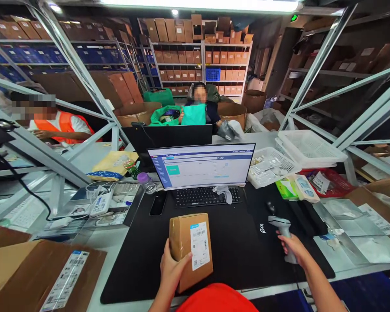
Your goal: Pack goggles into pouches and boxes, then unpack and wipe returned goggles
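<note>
A brown cardboard box (182,234) stands on the black desk mat (133,268), with a white shipping label (199,247) on the side turned toward me. My left hand (172,266) grips its lower left, thumb across the front by the label. On the right, my right hand (294,247) is wrapped round the handle of a grey barcode scanner (279,222), held over the mat with its head pointing left. Beyond the box are a keyboard (195,198) with a crumpled grey-white piece on it, and a lit monitor (201,167).
A phone (158,203) and a purple-lidded bottle (147,183) sit left of the keyboard. At the right are a mouse (271,208), white baskets (312,147) and a red tray (338,182). An open carton (29,268) stands front left. Two people are beyond the metal frame.
</note>
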`<state>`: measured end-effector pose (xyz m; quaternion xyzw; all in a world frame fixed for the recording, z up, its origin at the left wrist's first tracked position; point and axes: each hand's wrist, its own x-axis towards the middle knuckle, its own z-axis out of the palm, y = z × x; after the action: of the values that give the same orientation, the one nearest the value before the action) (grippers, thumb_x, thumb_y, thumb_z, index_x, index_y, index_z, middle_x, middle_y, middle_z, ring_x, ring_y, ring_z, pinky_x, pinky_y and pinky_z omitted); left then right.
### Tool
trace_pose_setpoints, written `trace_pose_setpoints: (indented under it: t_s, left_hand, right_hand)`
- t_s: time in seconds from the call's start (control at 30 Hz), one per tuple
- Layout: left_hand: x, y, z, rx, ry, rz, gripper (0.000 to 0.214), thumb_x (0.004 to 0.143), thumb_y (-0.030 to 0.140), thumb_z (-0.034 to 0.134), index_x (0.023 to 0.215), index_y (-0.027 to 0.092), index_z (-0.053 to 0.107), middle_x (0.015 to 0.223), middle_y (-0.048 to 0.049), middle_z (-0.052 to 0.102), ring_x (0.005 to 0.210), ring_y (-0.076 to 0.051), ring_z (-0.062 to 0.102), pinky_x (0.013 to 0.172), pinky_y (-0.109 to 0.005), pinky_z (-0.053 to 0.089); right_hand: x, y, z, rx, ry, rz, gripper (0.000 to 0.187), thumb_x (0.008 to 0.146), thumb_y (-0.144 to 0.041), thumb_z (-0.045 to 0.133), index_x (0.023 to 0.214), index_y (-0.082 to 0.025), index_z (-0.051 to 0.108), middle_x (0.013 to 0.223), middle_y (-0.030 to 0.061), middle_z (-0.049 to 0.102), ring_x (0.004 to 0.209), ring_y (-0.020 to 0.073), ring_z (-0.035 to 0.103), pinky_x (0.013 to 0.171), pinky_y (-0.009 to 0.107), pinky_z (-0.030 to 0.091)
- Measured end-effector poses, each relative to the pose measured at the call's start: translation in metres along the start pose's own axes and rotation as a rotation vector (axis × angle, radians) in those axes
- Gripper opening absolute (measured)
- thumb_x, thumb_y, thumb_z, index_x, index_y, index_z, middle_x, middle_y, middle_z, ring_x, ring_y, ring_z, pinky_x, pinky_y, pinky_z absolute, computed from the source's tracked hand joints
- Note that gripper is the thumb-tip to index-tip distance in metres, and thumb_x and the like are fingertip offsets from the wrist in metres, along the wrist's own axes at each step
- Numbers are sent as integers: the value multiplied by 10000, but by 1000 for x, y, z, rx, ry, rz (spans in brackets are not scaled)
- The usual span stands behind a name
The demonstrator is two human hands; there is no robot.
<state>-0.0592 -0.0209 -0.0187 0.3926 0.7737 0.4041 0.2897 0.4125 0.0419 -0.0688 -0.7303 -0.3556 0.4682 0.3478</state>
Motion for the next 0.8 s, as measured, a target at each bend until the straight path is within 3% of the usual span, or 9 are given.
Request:
trace_pose_setpoints:
  t_s: [0.07, 0.17, 0.23, 0.3, 0.43, 0.6, 0.7, 0.8]
  left_hand:
    - [-6, 3, 3, 40, 12, 23, 1043, 596, 482, 790, 1475, 141, 344, 1431, -223, 509, 1335, -393, 486, 1116, -499, 380]
    - [-17, 9, 7, 122, 73, 42, 1084, 576, 474, 804, 1484, 122, 328, 1425, -254, 494, 1363, -442, 427, 1140, -559, 313]
    - [-24, 12, 9, 166, 104, 60, 1098, 559, 457, 816, 1486, 143, 319, 1425, -240, 493, 1374, -443, 407, 1153, -566, 284]
    - [-29, 14, 9, 190, 111, 84, 1091, 557, 441, 820, 1485, 170, 315, 1430, -216, 491, 1388, -427, 391, 1168, -552, 264]
    - [-32, 16, 9, 222, 97, 114, 1088, 558, 425, 815, 1484, 156, 312, 1421, -223, 490, 1373, -423, 404, 1158, -540, 284]
    - [-24, 13, 6, 238, 91, 73, 1071, 570, 454, 804, 1483, 150, 334, 1410, -230, 509, 1340, -432, 445, 1139, -550, 315]
    - [-17, 12, 0, 86, 82, -58, 1105, 545, 456, 835, 1479, 135, 339, 1386, -243, 532, 1284, -435, 512, 1085, -543, 393]
    - [-13, 13, -15, -318, 42, -318, 1061, 599, 455, 836, 1477, 151, 322, 1239, -211, 649, 1051, -375, 683, 888, -472, 543]
  right_hand:
    - [-31, -13, 32, 67, -143, -80, 487, 730, -465, 650, 1112, -162, 653, 526, -77, 464, 409, 98, 446, 417, 215, 377]
    - [-86, -26, 86, 121, -543, -185, 597, 715, -540, 681, 1143, -127, 626, 514, -92, 447, 387, 75, 391, 392, 202, 318]
    - [-115, -32, 113, 91, -660, -151, 599, 716, -537, 678, 1152, -135, 600, 497, -102, 445, 366, 71, 376, 371, 193, 285]
    - [-131, -37, 128, 70, -697, -151, 518, 723, -486, 671, 1107, -150, 583, 503, -103, 457, 364, 67, 377, 369, 188, 286]
    - [-138, -42, 134, 66, -710, -155, 312, 695, -389, 657, 901, -187, 541, 505, -100, 469, 359, 70, 394, 367, 193, 307]
    - [-134, -39, 137, 93, -713, -139, 348, 676, -417, 641, 911, -178, 550, 503, -90, 487, 352, 79, 417, 366, 200, 307]
    - [-113, -25, 131, 46, -512, -155, 572, 669, -489, 622, 1122, -144, 560, 534, -69, 527, 369, 120, 474, 379, 237, 358]
    - [-71, 4, 104, -74, -170, -144, 687, 685, -529, 559, 1254, -148, 509, 628, 2, 631, 435, 203, 605, 454, 313, 461]
